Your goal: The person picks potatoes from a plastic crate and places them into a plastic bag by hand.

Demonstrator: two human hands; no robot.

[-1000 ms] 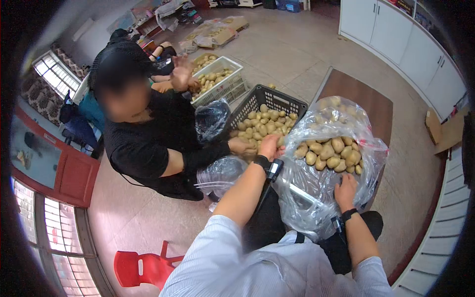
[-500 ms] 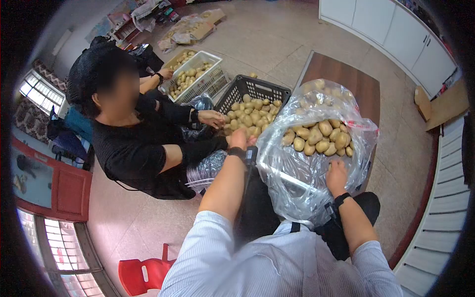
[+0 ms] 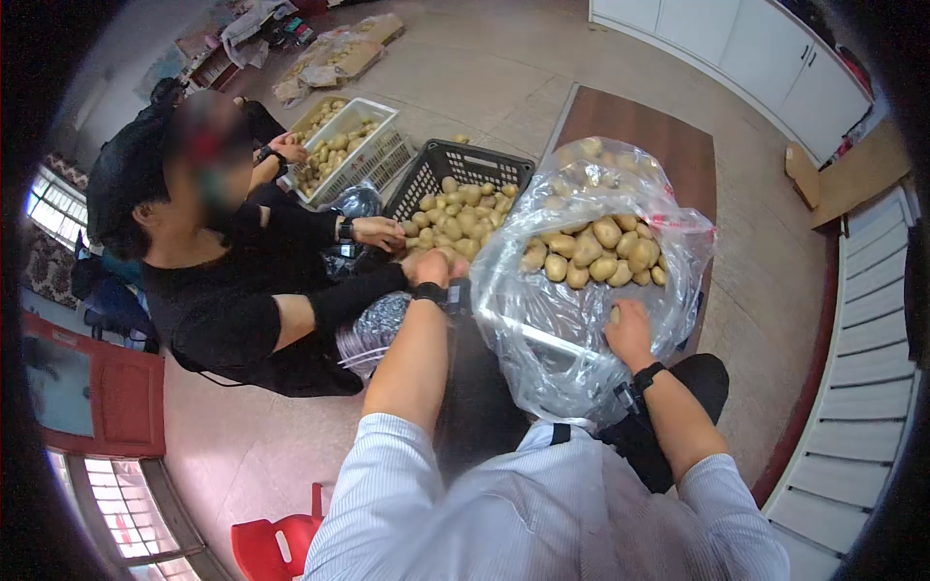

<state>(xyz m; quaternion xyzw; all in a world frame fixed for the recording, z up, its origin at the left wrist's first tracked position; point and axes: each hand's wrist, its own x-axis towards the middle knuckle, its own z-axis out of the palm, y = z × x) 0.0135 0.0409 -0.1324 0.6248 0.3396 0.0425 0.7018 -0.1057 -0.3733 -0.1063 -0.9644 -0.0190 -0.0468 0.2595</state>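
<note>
R hand (image 3: 628, 329) is over the near part of the clear bag (image 3: 542, 373), just short of the potato pile (image 3: 605, 254) in it; fingers curled round what looks like a potato (image 3: 614, 315), mostly hidden, so ID approx. L hand (image 3: 441, 268) is at the near end of the black crate (image 3: 475, 165), right up against a co-worker's hand (image 3: 418, 259); fingers overlap in view, can't tell if it's gripping anything. Loc: bag partly on the table (image 3: 630, 116), near end hanging toward the person's lap; crate just left of it, w/ loose potatoes (image 3: 455, 218) inside. Handling well, my call: light grip w/ fingertips, no squeezing, set each potato down low vs dropping, clear of loose film so it doesn't snag; L hand best picks from a spot apart from co-worker's fingers to avoid a clash. Orientation: bag's long axis runs from lap out to far end of table, leaning a bit right; open side faces up & toward the person, pile in the middle/far part. Potatoes are oval, long axes mixed, no common dir.; for the one in R hand, axis n/a, too covered.
</note>
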